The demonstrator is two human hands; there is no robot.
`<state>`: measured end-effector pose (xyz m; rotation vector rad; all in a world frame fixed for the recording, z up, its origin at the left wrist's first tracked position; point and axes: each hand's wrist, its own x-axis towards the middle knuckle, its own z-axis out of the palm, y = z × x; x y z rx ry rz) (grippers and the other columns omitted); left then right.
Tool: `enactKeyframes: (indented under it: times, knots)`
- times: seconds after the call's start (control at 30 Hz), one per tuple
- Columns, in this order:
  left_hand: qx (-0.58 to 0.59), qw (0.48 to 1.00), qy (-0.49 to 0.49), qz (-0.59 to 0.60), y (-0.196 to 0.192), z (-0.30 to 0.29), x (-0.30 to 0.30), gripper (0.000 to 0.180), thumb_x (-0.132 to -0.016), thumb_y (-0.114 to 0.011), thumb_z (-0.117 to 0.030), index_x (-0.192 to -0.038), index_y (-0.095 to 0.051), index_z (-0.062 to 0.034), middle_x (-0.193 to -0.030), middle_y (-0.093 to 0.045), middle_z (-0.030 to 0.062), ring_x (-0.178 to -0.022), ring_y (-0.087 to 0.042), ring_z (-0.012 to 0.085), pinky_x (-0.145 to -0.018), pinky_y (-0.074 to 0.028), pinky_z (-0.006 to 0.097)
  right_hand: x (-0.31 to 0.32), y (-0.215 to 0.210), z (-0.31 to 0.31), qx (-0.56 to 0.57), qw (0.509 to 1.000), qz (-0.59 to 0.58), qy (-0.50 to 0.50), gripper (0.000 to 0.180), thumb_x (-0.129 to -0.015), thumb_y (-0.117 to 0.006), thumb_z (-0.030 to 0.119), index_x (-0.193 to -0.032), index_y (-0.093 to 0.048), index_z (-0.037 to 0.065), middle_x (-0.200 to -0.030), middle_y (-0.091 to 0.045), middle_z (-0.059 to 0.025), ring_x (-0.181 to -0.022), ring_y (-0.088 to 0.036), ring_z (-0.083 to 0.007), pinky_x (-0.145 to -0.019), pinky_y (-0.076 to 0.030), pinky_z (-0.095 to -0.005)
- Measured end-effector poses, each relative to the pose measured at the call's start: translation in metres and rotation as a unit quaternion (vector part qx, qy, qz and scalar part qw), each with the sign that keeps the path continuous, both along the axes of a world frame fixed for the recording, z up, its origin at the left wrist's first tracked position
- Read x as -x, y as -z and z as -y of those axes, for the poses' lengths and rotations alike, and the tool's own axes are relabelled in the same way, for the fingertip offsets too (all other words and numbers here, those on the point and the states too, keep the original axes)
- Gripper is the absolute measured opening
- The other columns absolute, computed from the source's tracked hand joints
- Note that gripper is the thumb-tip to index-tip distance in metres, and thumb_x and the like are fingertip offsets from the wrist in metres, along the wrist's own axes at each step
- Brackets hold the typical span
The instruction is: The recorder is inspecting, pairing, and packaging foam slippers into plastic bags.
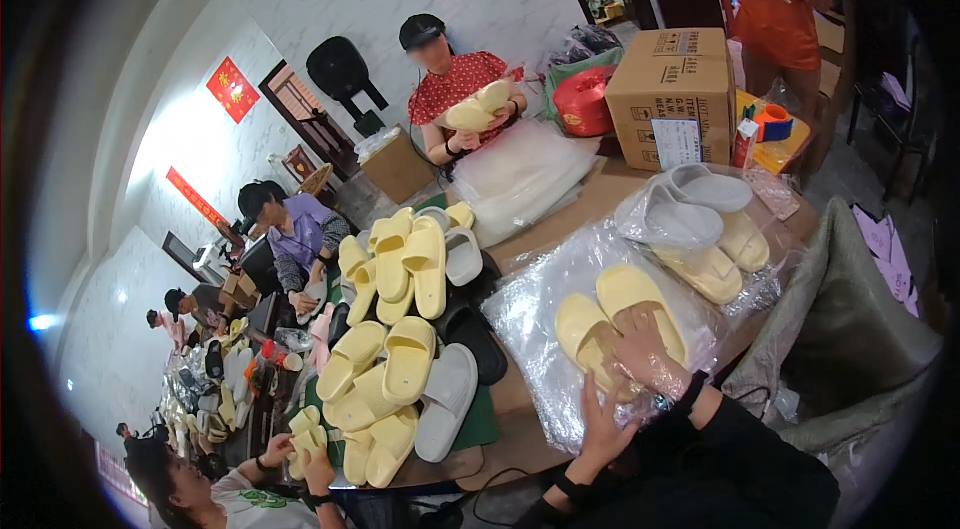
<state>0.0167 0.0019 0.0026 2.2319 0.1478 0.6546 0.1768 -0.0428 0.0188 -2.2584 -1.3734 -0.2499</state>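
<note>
A pair of pale yellow slippers [622, 291] lies side by side on a stack of clear plastic bags [530, 329], toes pointing away from me. My right hand [645, 347] rests over the slippers with fingers spread, and shiny film shows around its wrist. Close by on the near side, my left hand [603, 429] grips the edge of a clear plastic bag next to the heels. Just beyond are bagged slippers: a grey pair [685, 209] on top of a yellow pair [712, 274].
Yellow slippers [410, 359], grey slippers [445, 404] and black ones [475, 339] are piled to the left. A cardboard box [668, 94] stands at the back, a large sack [840, 319] hangs open at right. Across the table a person [462, 99] holds yellow slippers; others sit leftward.
</note>
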Motion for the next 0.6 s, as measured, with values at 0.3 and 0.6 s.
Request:
enactKeyframes:
  times: [0.3,0.6]
  knots:
    - [-0.039,0.989,-0.141,-0.021,0.030,-0.006,-0.002,0.091,-0.066,-0.079,-0.030,-0.138,-0.030,-0.0036,-0.143,0.004,0.0377,-0.134,-0.001,0.0526,-0.108,-0.019,0.052,0.021,0.010,0.054,0.039,0.993,-0.045,0.102,0.060,-0.076,-0.065,0.038,-0.129,-0.049,0.014,-0.140,-0.025,-0.0305,-0.129,-0.026,-0.0487,-0.103,-0.021,-0.0611]
    - [0.004,0.980,-0.189,0.061,0.049,-0.016,0.008,0.096,-0.077,-0.063,-0.046,-0.141,-0.012,0.0031,-0.147,-0.001,0.0268,-0.136,-0.008,0.0424,-0.110,-0.010,0.052,-0.004,0.049,0.078,-0.087,0.937,-0.308,-0.141,0.071,-0.070,-0.074,0.028,-0.130,-0.044,0.006,-0.132,-0.040,-0.0240,-0.122,-0.038,-0.0398,-0.103,-0.033,-0.0422]
